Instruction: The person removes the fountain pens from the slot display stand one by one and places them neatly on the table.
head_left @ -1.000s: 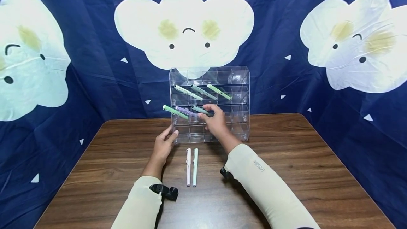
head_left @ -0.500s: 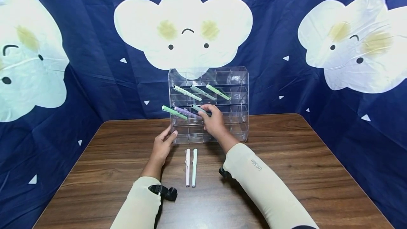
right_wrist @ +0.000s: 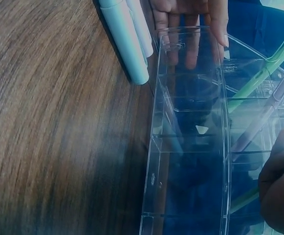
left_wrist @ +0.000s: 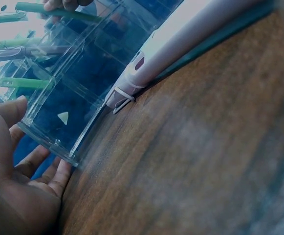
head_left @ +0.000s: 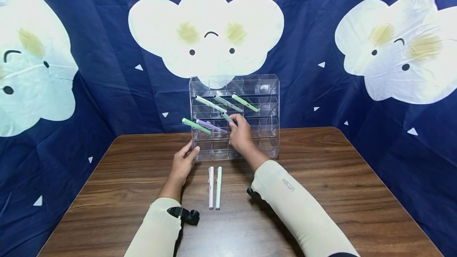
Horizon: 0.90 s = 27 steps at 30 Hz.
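Note:
A clear acrylic pen rack (head_left: 270, 144) with tiered compartments stands on the table. My left hand (head_left: 183, 164) grips its lower left side, thumb at the front and fingers behind the panel. My right hand (head_left: 242, 133) pinches a grey-green pen (head_left: 226, 117) in front of the second tier from the bottom; the pen's lower part is hidden by the hand. To its left in that tier lean a green pen (head_left: 196, 125) and a purple pen (head_left: 210, 125). The tier above holds a pale pen (head_left: 210, 104), another grey-green pen (head_left: 228, 104) and a light green pen (head_left: 245, 103).
On the wooden table (head_left: 143, 162) in front of the rack, a pale pink pen (head_left: 211, 187) and a mint pen (head_left: 219, 187) lie side by side between the forearms. A dark blue cloth (head_left: 307, 43) with cloud prints hangs behind and at both sides.
The grey-green pen in my right hand has come up out of its place beside the purple pen and now tilts more steeply. My left hand keeps its hold on the rack.

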Each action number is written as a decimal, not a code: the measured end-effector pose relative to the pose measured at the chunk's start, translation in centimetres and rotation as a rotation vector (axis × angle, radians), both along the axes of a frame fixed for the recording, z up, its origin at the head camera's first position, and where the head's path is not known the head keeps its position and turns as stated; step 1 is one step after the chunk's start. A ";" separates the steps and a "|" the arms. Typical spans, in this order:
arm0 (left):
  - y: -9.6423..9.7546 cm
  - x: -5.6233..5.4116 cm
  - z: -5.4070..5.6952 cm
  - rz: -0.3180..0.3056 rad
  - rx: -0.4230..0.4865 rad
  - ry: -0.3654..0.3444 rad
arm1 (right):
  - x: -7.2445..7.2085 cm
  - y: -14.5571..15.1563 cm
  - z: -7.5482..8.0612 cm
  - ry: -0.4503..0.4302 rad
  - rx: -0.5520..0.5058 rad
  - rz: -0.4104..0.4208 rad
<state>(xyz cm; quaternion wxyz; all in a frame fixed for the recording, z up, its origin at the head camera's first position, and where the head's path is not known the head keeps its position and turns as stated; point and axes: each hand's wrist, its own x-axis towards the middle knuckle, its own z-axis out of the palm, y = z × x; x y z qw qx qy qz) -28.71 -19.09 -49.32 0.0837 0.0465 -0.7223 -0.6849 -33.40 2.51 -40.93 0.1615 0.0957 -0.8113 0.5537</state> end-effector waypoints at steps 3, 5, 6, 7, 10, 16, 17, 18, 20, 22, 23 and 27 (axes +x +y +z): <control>0.0 -0.1 0.0 -0.006 -0.001 -0.010 | 0.0 0.1 0.1 -0.013 -0.017 -0.008; 0.0 0.0 0.0 -0.008 -0.003 -0.015 | 0.0 0.2 0.1 -0.008 -0.024 -0.011; 0.0 -0.1 0.0 -0.008 -0.005 -0.016 | 0.0 0.2 0.2 -0.002 -0.025 -0.010; 0.0 -0.1 0.1 -0.007 -0.002 -0.019 | 0.0 0.3 0.2 0.007 -0.025 -0.009; -0.1 -0.1 0.1 -0.011 -0.002 -0.027 | 0.1 0.3 0.4 0.036 -0.021 -0.006; -0.1 0.3 0.3 -0.015 0.005 -0.046 | 0.6 0.4 1.5 0.061 -0.081 0.039; -0.2 0.3 0.3 -0.013 0.005 -0.046 | 0.6 0.5 1.8 0.068 -0.106 0.056; -0.2 0.3 0.3 -0.010 0.003 -0.046 | 0.7 0.6 2.1 0.073 -0.134 0.075; -0.1 0.4 0.3 -0.006 0.009 -0.045 | 0.8 0.8 2.8 0.086 -0.183 0.103; -0.1 0.3 0.3 -0.003 0.015 -0.041 | 0.9 1.1 3.3 0.098 -0.227 0.123; 0.0 0.3 0.3 -0.001 0.019 -0.040 | 1.0 1.2 3.5 0.101 -0.243 0.129; 0.0 0.3 0.4 0.003 0.023 -0.035 | 1.2 1.6 4.2 0.115 -0.300 0.154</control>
